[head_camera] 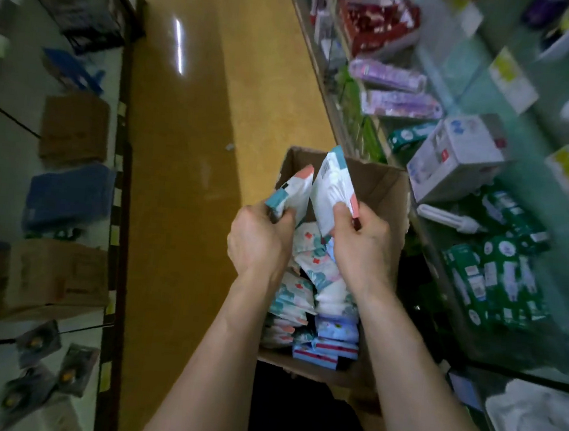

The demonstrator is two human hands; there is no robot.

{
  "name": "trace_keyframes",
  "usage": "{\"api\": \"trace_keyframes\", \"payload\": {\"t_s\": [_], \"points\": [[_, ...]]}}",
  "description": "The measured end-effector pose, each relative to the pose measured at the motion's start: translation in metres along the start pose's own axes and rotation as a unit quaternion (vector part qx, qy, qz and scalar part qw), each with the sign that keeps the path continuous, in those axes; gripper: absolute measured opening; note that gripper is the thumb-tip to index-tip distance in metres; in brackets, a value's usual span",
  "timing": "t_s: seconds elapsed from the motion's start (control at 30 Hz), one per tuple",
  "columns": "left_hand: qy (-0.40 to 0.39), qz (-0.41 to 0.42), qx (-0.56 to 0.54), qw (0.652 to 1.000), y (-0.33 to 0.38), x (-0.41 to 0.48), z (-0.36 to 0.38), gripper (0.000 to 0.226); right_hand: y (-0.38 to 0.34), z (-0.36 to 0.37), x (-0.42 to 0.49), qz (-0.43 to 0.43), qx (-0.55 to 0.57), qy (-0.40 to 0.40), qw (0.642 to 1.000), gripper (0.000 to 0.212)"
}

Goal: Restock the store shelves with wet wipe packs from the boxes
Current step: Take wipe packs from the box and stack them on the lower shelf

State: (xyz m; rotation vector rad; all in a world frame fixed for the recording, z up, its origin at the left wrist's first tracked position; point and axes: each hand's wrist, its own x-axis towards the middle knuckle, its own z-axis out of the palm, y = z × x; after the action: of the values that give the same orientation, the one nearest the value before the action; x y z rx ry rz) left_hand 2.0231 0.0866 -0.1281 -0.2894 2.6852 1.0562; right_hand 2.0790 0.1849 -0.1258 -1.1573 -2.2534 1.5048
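Left hand (260,240) grips wipe pack (291,195); right hand (359,246) grips second pack (333,192), both above open box (381,189).

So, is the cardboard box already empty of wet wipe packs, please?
No, many wet wipe packs lie stacked inside the cardboard box.

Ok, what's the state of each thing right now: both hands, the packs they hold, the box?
left hand: grips the left pack by its lower end, above the box.
left pack: lifted out, held upright.
right hand: grips the right pack by its lower end.
right pack: lifted out, upright, barcode showing.
box: open at the top, partly full.
packs in box: loosely piled, not on a shelf.
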Motion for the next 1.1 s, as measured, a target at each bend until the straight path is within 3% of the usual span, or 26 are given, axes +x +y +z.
{"api": "trace_keyframes", "payload": {"t_s": [0.27, 0.47, 0.6, 1.1], "points": [[0.190, 0.013, -0.142, 0.971, 0.004, -0.016, -0.101, 0.034, -0.091, 0.014, -0.045, -0.119, 0.040, -0.087, 0.988, 0.029], [0.325, 0.012, -0.193, 0.926, -0.035, -0.044, -0.193, 0.036, -0.152, 0.057, -0.111, -0.232, 0.059, -0.185, 0.953, 0.024], [0.393, -0.018, -0.206, 0.896, -0.078, -0.070, -0.259, 0.023, -0.178, 0.093, -0.172, -0.290, 0.079, -0.248, 0.921, 0.023], [0.601, -0.093, -0.225, 0.761, -0.292, -0.202, -0.470, 0.035, -0.221, 0.220, -0.461, -0.359, 0.133, -0.454, 0.804, 0.021]]}}
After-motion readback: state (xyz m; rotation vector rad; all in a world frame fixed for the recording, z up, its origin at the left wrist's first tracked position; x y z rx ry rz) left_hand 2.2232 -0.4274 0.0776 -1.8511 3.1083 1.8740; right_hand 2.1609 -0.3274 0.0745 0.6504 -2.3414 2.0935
